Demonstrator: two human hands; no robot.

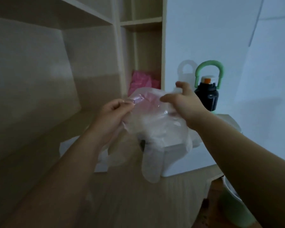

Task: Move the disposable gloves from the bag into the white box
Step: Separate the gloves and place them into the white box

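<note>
My left grip [113, 111] is clenched, thumb against curled fingers, pinching the upper left corner of the disposable gloves [150, 162]. My right grip [183, 102] pinches the opposite upper edge, thumb below and index finger lifted above the film. The translucent bundle is stretched in the air between the two grips. Its glove fingers hang down over the front left corner of the white box [179, 160], which stands on the bench [130, 203] directly beneath. At the top the film is pink-tinted and blurred; I cannot tell bag film from glove film there.

Edges: the box sits close to the bench's right edge, which falls away at lower right beside a green container [234, 204]. Behind the box a dark bottle [206, 96] with a green loop handle stands against the white wall [220, 38]. Behind my grips rise the uprights of the shelf unit [118, 46]; a pink item [141, 81] lies in its narrow compartment. Open bench lies left of the box and toward me
</note>
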